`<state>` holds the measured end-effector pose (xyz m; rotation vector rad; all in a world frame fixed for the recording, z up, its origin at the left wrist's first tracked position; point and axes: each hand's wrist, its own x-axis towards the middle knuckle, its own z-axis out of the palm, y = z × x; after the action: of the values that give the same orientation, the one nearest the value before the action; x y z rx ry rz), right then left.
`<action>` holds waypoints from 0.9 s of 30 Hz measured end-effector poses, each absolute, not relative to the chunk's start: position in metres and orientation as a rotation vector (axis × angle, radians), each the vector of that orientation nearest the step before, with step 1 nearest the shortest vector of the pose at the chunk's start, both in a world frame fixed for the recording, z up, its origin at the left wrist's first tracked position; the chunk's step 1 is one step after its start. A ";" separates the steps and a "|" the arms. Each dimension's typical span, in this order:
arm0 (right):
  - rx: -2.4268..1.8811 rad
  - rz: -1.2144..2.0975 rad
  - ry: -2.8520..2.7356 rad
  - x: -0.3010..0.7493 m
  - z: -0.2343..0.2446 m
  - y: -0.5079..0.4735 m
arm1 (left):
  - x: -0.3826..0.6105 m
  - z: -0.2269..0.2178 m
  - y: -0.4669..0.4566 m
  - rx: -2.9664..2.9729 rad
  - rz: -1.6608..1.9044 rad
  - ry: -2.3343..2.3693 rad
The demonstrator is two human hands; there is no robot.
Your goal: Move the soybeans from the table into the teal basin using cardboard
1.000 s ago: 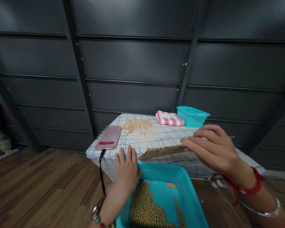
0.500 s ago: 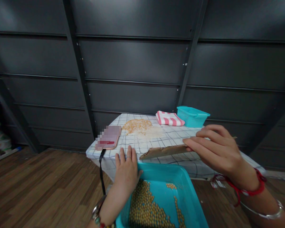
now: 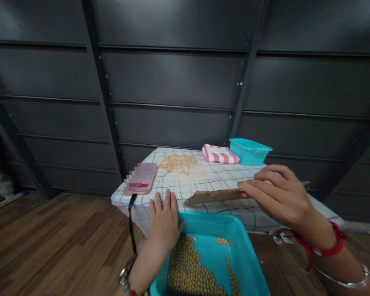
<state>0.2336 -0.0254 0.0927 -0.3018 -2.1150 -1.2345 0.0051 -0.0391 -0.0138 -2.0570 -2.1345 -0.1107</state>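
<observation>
A teal plastic tray (image 3: 249, 267) sits right in front of me with a layer of small yellow beans (image 3: 188, 271) in it. My left hand (image 3: 164, 220) grips the tray's far left corner, thumb inside the rim and fingers flat against the table edge. My right hand (image 3: 277, 196) is closed on a flat strip of brown cardboard (image 3: 214, 196), held level above the table (image 3: 185, 189) just beyond the tray. On the checked cloth further back lies a loose pile of yellow beans mixed with white grains (image 3: 185, 165).
A pink phone (image 3: 141, 178) with a black cable lies at the table's near left corner. At the back right stand a second teal box (image 3: 249, 151) and a folded pink-and-white striped cloth (image 3: 219, 154). Dark metal panels rise behind the table; wooden floor on both sides.
My right hand and the cardboard strip have drifted slightly to the right. The left hand and the tray have stayed put.
</observation>
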 end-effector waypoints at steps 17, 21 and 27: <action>-0.241 -1.265 -2.191 0.231 0.108 0.001 | 0.004 -0.020 -0.030 -2.017 -0.138 -2.062; -0.269 -1.325 -2.136 0.225 0.102 0.024 | 0.006 -0.021 -0.030 -2.007 -0.141 -2.058; -0.256 -1.339 -2.122 0.224 0.103 0.030 | 0.003 -0.026 -0.030 -2.006 -0.182 -2.033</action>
<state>0.2239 0.0296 0.1030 -0.2563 -2.1217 -1.3393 0.0029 -0.0296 -0.0260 -2.0056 -2.0334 -0.1816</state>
